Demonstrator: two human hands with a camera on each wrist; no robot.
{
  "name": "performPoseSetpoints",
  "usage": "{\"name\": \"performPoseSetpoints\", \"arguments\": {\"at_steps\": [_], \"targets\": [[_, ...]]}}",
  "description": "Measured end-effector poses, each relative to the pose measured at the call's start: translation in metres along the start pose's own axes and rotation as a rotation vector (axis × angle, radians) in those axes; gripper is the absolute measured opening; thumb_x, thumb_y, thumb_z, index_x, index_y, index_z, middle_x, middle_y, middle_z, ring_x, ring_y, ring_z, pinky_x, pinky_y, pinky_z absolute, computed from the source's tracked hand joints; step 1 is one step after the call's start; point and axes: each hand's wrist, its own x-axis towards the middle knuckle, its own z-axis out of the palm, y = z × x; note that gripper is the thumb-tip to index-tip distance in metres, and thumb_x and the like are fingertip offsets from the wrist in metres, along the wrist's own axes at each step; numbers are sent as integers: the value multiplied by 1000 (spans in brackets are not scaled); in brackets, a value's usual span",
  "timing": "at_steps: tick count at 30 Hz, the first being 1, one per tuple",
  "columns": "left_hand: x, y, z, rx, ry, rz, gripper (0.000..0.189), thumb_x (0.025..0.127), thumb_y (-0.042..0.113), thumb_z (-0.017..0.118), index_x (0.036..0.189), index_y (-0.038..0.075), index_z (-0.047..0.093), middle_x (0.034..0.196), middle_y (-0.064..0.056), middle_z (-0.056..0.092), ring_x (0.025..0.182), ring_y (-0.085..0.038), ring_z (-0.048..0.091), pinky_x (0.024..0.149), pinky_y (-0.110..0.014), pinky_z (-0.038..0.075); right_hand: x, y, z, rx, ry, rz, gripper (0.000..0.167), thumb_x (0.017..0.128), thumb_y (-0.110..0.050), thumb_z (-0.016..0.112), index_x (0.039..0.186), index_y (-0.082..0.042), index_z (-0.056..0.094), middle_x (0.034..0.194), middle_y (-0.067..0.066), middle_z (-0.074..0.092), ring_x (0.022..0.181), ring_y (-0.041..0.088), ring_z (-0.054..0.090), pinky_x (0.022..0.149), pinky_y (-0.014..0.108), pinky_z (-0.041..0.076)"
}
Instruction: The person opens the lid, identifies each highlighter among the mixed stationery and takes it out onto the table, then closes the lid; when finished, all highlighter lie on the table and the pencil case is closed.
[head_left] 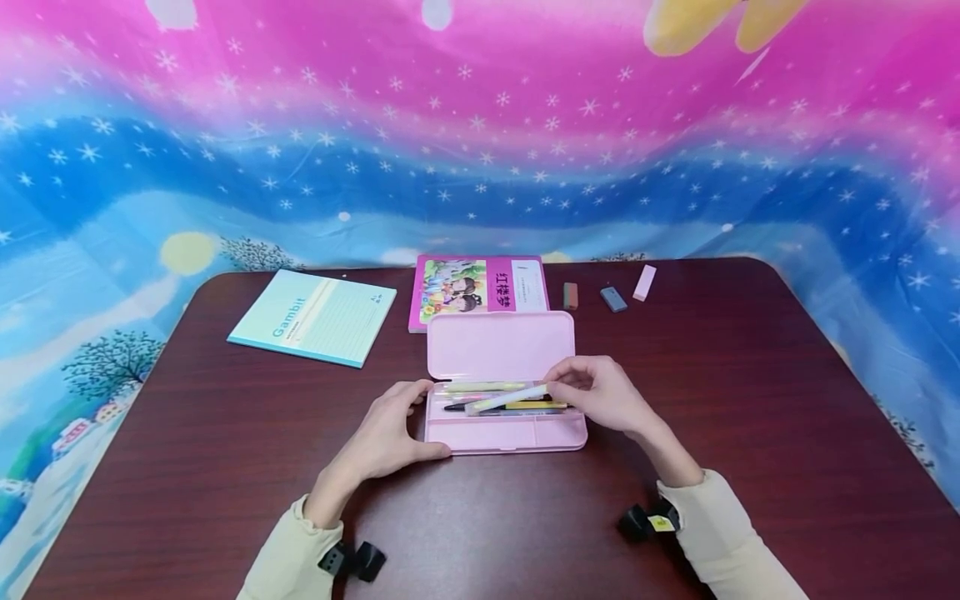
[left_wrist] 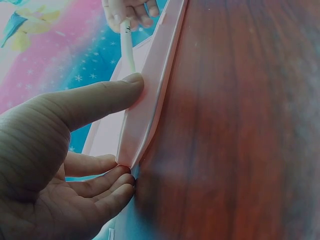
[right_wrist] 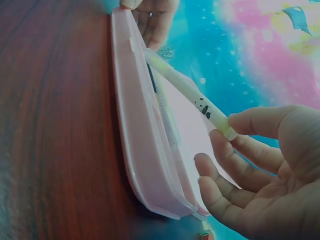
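An opened pink pencil case [head_left: 480, 433] lies with its lid [head_left: 501, 346] tilted up at the back. My left hand [head_left: 386, 429] grips its left end, thumb at the front corner and fingers near the back one. Between thumb and fingertips, my right hand [head_left: 600, 392] pinches one end of a white highlighter [right_wrist: 192, 95] with pale yellow ends and a panda print. The highlighter slants over the case, its far end low above the pens. Several pens lie in the back compartment, among them a yellow and black one [head_left: 528, 406]. The front compartments hold nothing visible.
Behind the lid lies a magenta picture book [head_left: 487, 283], partly covered by it. A mint notebook [head_left: 315, 317] is at the left. Toward the back right sit a red-green eraser [head_left: 571, 296], a blue sharpener-like block [head_left: 613, 298] and a pink-white eraser [head_left: 644, 282]. A patterned cloth hangs behind the table.
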Motion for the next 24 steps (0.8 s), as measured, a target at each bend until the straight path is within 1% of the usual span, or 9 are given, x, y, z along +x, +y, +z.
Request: {"name": "performPoseSetpoints", "arguments": {"at_steps": [4,8,10,13,16,19,21,24], "targets": [[0,1,0,3,3,0,76,64,28,89,128,4,54,123,-12,56,109,-24,54,91,-41,48,-1,0,-6,91,34,41,13,86,-5,68,97,4,68,86,15,68,77,30,65,65,26,52],[1,0,0,2,2,-3,77,64,29,89,128,4,54,123,-11,56,108,-24,54,91,-41,48,0,2,-13,133,100,55,15,87,-4,67,98,6,64,89,19,67,78,29,65,68,30,54],[1,-1,0,0,3,-4,77,64,29,89,128,5,54,123,-11,56,108,-24,54,91,-41,48,0,3,-17,158,127,63,17,88,-4,66,99,8,63,90,21,66,77,25,65,69,31,55],[0,-1,1,1,5,-1,77,64,30,89,128,5,54,123,-11,56,108,-24,54,91,-41,48,-2,5,-25,228,153,76,21,90,-4,64,102,13,60,90,19,67,77,20,65,70,30,55],[0,-2,1,0,5,2,76,64,30,89,127,5,55,122,-11,56,108,-24,54,91,-42,48,-3,7,-32,283,170,79,22,91,-3,62,103,14,58,87,10,69,76,15,65,70,27,55],[0,-2,1,0,6,9,77,64,30,89,128,5,54,122,-11,56,108,-24,54,91,-42,49,-5,7,-39,322,187,74,20,91,-2,61,102,14,58,84,4,69,74,13,65,69,26,55],[0,-2,0,0,8,13,77,64,30,89,128,5,54,122,-11,56,108,-24,54,91,-42,49,-7,7,-45,352,196,65,18,91,-2,62,101,13,59,83,2,70,74,13,66,69,25,55],[1,-2,0,0,6,14,77,64,30,89,128,4,54,122,-12,56,108,-24,54,91,-42,49,-11,10,-54,413,207,48,8,91,-1,62,97,4,65,83,1,70,73,13,66,69,24,55]]}}
